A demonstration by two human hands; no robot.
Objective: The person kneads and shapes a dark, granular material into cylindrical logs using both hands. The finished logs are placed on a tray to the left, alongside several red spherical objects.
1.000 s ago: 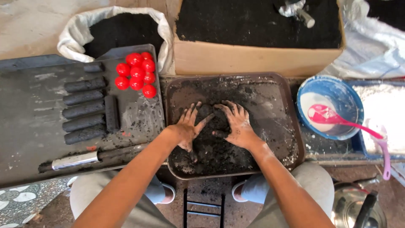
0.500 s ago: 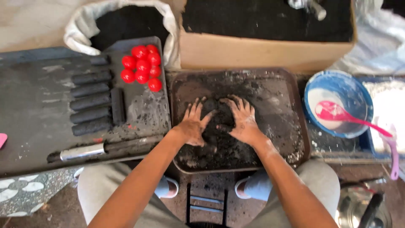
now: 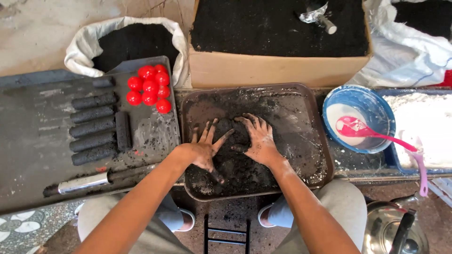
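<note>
Hands: the left hand (image 3: 205, 149) and the right hand (image 3: 256, 139) are pressing flat, fingers spread wide, into a dark, damp black mixture (image 3: 238, 160) at the centre of the frame; neither is gripping anything.
Tray: the mixture is lying in a shallow brown tray (image 3: 310, 117), which is sitting just in front of the person's knees.
Left of frame: five black pressed cylinders (image 3: 93, 127) are lying in a row on a dark board (image 3: 33, 155), with a sixth short one standing crosswise just beside them.
Upper left: a cluster of red balls (image 3: 149, 88) is resting on the board's far corner, near a white sack of black powder (image 3: 129, 44).
Lower left: a metal tube tool (image 3: 84, 182) is lying along the board's near edge.
Top centre: a cardboard box (image 3: 263, 68) filled with black powder is standing behind the tray.
Right of frame: a blue bowl (image 3: 372, 106) holding white paste and a pink spoon (image 3: 376, 136) is sitting beside a blue tub of white powder (image 3: 419, 127).
Lower right: a steel kettle (image 3: 395, 228) is standing on the floor.
</note>
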